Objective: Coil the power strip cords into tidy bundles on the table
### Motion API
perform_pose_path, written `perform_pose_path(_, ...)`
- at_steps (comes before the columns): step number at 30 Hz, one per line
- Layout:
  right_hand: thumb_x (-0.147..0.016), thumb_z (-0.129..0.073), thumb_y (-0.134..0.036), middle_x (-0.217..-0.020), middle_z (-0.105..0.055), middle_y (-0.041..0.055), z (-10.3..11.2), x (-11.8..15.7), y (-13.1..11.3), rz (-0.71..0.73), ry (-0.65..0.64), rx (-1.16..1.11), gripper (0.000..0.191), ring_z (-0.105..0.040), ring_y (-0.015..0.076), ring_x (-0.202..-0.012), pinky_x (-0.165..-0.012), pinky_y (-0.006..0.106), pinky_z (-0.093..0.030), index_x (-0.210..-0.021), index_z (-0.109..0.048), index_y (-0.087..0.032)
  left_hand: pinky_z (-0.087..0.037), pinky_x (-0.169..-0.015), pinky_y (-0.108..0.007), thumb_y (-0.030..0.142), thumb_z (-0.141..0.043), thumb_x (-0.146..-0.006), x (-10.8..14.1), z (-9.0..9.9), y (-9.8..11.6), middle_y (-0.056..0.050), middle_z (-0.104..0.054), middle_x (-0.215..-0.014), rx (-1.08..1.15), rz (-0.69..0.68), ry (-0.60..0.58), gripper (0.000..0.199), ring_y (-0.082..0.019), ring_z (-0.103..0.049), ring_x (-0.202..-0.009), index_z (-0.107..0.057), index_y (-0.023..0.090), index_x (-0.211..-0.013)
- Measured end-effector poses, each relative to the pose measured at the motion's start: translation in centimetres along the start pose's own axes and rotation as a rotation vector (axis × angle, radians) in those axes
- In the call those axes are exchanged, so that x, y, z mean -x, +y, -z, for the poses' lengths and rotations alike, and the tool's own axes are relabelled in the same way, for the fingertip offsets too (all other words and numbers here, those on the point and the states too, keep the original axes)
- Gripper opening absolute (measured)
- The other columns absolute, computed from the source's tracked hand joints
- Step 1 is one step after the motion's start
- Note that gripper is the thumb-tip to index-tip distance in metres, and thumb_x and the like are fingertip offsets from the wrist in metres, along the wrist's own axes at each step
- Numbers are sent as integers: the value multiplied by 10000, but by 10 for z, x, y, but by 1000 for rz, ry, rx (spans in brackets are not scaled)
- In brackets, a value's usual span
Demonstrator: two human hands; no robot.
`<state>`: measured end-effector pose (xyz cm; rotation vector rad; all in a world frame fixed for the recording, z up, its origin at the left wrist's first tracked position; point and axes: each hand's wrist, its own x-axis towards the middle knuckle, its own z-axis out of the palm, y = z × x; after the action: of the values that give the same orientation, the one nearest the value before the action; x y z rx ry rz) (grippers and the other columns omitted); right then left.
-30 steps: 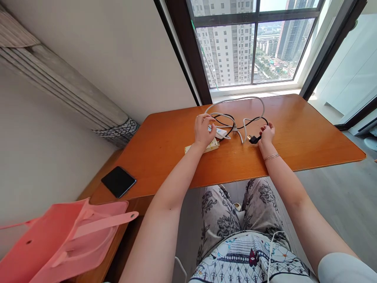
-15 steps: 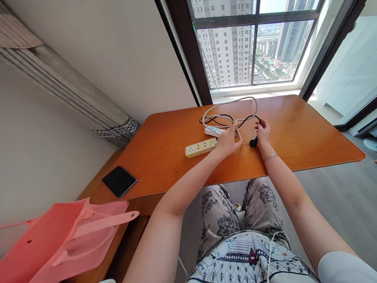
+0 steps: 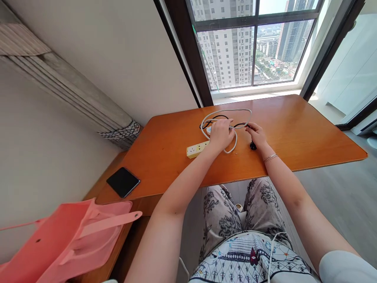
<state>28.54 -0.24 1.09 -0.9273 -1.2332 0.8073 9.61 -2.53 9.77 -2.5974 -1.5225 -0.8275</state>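
On the wooden table, my left hand point(image 3: 220, 135) is closed at the middle of a tangle of cords, its fingers around part of the cords. A white cord point(image 3: 232, 110) loops above and below that hand. Some black cord point(image 3: 220, 116) winds through the same tangle. My right hand point(image 3: 257, 135) pinches the black cord to the right, and a black plug point(image 3: 253, 146) hangs just below its fingers. Beneath my left wrist lies a yellow power strip point(image 3: 195, 149), partly covered. Most of a white power strip point(image 3: 209, 129) is hidden behind my left hand.
A dark-screened tablet or phone point(image 3: 123, 182) lies at the table's left end. Next to it is an open pink bag point(image 3: 97, 236) with a strap. The table point(image 3: 306, 133) runs up to a window point(image 3: 256, 51) at the back.
My left hand has shifted left and up, now covering most of the white power strip. The white loop has dropped lower, with a bend now below that hand. My right hand has moved slightly left.
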Motion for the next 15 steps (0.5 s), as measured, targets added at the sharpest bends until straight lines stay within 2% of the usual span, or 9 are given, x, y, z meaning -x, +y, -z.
perform_pose_path(2, -772, -738, -385, -1117, -766, 43, -1, 4, -7, 10, -66, -19, 302, -659, 217, -1052, -1017, 412, -500, -1042, -793, -264, -476, -995, -463, 257, -511, -977, -3, -1, 1, -139, -737, -1129, 7, -47, -61, 319, -313, -635, -1124, -727, 172, -1196)
perform_pose_path(4, -763, -768, -438, -1122, -770, 38, -2, 7, -13, -15, -79, -69, 342, -661, 222, -1057, -1024, 412, -496, -1061, -788, -271, -490, -924, -435, 258, -512, -986, -4, -2, 2, -135, -735, -1038, 2, -73, -75, 283, -303, -640, -1067, -763, 179, -1091)
perform_pose_path(8, -719, -820, -517, -1040, -772, 31, -3, 9, -20, -56, -28, -145, 348, -664, 225, -1058, -1006, 390, -493, -951, -788, -259, -484, -842, -418, 266, -567, -960, 0, -1, 4, -142, -710, -983, -45, -74, -36, 224, -311, -635, -1046, -771, 176, -943)
perform_pose_path(12, -734, -787, -509, -852, -724, 5, -4, 7, -17, -84, -3, -111, 288, -642, 187, -895, -894, 348, -500, -777, -744, -228, -461, -843, -436, 318, -583, -945, 3, 1, 11, -120, -710, -896, -103, -116, -122, 233, -288, -660, -889, -744, 178, -851)
perform_pose_path(15, -752, -743, -472, -827, -687, 5, -4, 6, -11, -64, 44, 13, 257, -616, 184, -856, -847, 345, -494, -754, -705, -218, -445, -855, -426, 291, -547, -954, 3, 2, 17, -118, -728, -930, -125, -97, -142, 211, -281, -671, -872, -717, 182, -891)
